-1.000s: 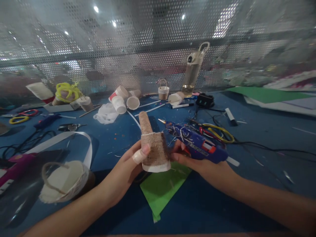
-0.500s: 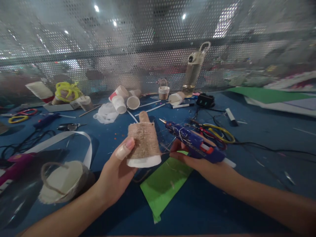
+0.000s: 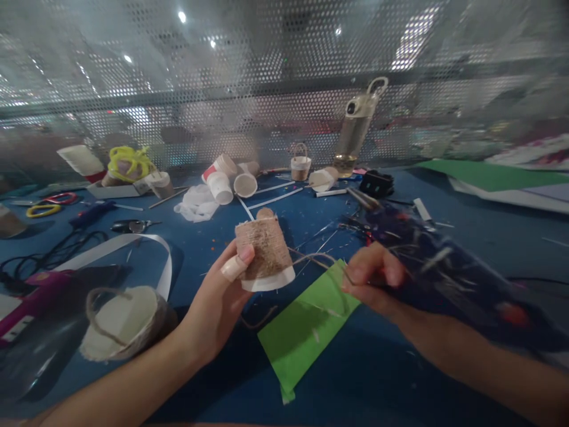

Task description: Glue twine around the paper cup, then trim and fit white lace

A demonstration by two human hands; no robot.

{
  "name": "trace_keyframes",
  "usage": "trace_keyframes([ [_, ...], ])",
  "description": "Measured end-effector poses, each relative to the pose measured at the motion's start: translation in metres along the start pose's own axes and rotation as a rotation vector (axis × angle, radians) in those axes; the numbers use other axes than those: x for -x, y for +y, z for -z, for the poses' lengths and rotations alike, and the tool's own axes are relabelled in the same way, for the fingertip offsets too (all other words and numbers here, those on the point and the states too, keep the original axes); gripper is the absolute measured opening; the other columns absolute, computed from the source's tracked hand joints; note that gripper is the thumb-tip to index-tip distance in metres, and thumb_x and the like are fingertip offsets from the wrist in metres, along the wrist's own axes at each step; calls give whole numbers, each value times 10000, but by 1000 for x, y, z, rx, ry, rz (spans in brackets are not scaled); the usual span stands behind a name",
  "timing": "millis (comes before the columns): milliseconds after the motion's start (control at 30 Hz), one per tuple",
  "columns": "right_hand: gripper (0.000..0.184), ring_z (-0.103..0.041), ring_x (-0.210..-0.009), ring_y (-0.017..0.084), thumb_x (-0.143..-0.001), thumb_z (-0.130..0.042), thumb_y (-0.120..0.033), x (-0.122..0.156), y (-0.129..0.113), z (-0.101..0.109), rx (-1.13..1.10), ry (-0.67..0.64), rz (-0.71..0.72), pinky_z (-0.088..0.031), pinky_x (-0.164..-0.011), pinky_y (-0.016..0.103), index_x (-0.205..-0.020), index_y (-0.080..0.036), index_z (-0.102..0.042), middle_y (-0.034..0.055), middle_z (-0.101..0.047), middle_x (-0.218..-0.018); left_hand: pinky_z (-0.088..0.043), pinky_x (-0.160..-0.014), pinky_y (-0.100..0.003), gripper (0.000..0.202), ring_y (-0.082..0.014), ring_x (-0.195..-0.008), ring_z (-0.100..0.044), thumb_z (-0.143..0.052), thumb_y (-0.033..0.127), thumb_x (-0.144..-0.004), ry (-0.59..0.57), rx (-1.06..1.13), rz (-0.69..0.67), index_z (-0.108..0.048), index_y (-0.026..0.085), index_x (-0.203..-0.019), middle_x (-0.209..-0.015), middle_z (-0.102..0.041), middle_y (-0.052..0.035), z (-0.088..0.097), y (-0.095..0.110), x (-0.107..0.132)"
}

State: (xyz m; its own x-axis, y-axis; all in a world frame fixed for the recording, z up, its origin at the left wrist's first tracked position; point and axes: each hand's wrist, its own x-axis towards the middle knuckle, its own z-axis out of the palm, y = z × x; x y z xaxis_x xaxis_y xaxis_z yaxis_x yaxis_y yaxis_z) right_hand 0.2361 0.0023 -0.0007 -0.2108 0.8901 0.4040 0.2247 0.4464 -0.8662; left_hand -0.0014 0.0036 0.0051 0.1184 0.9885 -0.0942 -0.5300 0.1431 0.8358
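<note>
My left fingers [image 3: 244, 255] close round the twine-wrapped cup [image 3: 267, 248], holding it tilted above the worktop [image 3: 377, 379] with the white band [image 3: 270, 281] lowest. My right fingers [image 3: 368, 264], pressed together, pinch the loose twine [image 3: 316, 255]; the blurred glue gun [image 3: 448, 279] lies over that same hand, its grip partly hidden. Risk: twine bows slack between cup and pinch, so poor tension could let it unwind. Second risk: one hand carries both, so a twist of the wrist could swing the nozzle [image 3: 367, 201] against skin or twine
</note>
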Motion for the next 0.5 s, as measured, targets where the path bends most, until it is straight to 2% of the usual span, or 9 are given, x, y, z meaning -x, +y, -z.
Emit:
trace_keyframes([
  [100, 352, -671, -735, 158, -855, -753, -336, 2, 2, 1, -129, -4, 50, -567, -705, 317, -765, -270, -419, -40, -664, -793, -499, -1034, -346, 387, -263, -1305, -570, -697, 353, -884, 37, -6, 12, -692, 215, -1246, -1273, -711, -46, -1, 1, 1],
  [200, 299, -667, -611, 139, -849, -756, -332, -1, 8, 0, -233, -123, -8, -564, -601, 291, -783, -256, -474, -41, -662, -756, -501, -1040, -386, 401, -277, -1303, -572, -674, 374, -900, 67, -10, -12, -676, 235, -1276, -1266, -714, -39, -1, 1, 1],
  [300, 242, -686, -643, 157, -873, -723, -331, -5, 10, 0, -285, -214, -95, -582, -609, 305, -796, -247, -510, -23, -678, -783, -495, -1052, -428, 422, -295, -1251, -609, -648, 365, -914, 24, 7, -44, -653, 227, -1313, -1247, -720, -50, -1, 2, 0],
  [400, 199, -683, -762, 189, -860, -733, -356, -7, 6, 0, -116, -131, -123, -582, -713, 342, -791, -260, -575, -10, -676, -812, -493, -1051, -433, 416, -298, -1210, -633, -632, 355, -921, -40, 33, -55, -652, 227, -1316, -1214, -733, -58, -1, 3, -1],
  [500, 211, -639, -682, 197, -863, -715, -426, -5, -1, -1, 82, -33, -68, -539, -622, 350, -747, -280, -616, -2, -642, -736, -487, -1054, -427, 383, -297, -1207, -633, -628, 358, -924, -42, 37, -63, -671, 238, -1286, -1182, -744, -48, -2, 4, 0],
])
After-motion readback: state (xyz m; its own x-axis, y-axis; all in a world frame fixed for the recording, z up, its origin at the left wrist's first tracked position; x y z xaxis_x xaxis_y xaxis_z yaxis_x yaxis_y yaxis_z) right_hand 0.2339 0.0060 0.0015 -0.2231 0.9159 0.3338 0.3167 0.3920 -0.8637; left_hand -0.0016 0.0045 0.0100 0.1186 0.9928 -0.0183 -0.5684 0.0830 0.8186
